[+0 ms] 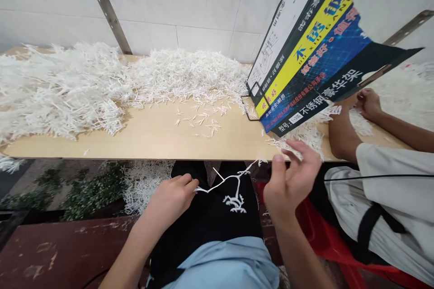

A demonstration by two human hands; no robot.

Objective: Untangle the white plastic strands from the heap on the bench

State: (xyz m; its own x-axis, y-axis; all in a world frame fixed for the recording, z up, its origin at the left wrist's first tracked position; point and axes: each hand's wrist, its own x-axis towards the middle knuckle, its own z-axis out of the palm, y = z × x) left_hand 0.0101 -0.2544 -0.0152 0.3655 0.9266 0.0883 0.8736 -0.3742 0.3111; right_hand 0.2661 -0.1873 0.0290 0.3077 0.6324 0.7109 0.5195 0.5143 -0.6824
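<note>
My left hand (171,203) is closed on the left end of a thin white branched plastic stem (224,180), a sprue-like strip with small curled tips. It hangs above my lap, just in front of the table edge. My right hand (291,180) is raised near the stem's right end, thumb and fingers apart, with nothing visible between them. Beyond it, small loose white pieces (298,141) lie on the wooden table (162,137). More scattered slivers (203,119) rest at the table's middle.
Big heaps of white branched pieces (64,86) cover the table's left and back. A printed cardboard panel (305,67) stands tilted on the right, by a black wire frame (252,101). Past it sit a co-worker's arms (346,131). A red stool (322,235) is at right.
</note>
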